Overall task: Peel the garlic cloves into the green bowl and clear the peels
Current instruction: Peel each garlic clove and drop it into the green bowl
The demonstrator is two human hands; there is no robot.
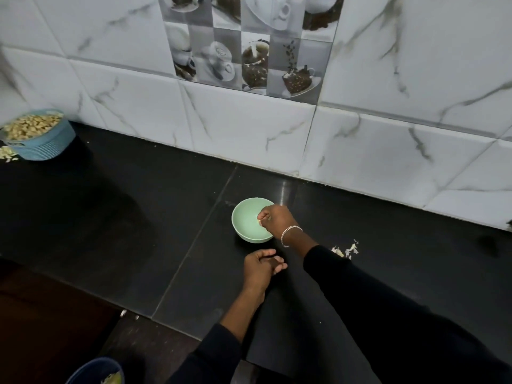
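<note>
Item: dark blue bin (94,371), bottom edge, contents unclear. Left hand (261,266): fingers curled, just before the green bowl (242,232); whether it holds anything cannot be told. Right hand (277,220): fingertips pinch a pale garlic clove (259,221) over the bowl. Clove: light, firm, probably slick (pinch its sides). Peels (346,249): papery, beside the right sleeve.

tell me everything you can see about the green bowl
The green bowl is small, round and pale mint, matte like plastic, with a plain thin rim. It stands upright on the black counter. The right hand reaches over its right rim, pinching a pale garlic clove above the inside; whether it touches the rim is unclear. The visible part of the inside looks bare.
</note>
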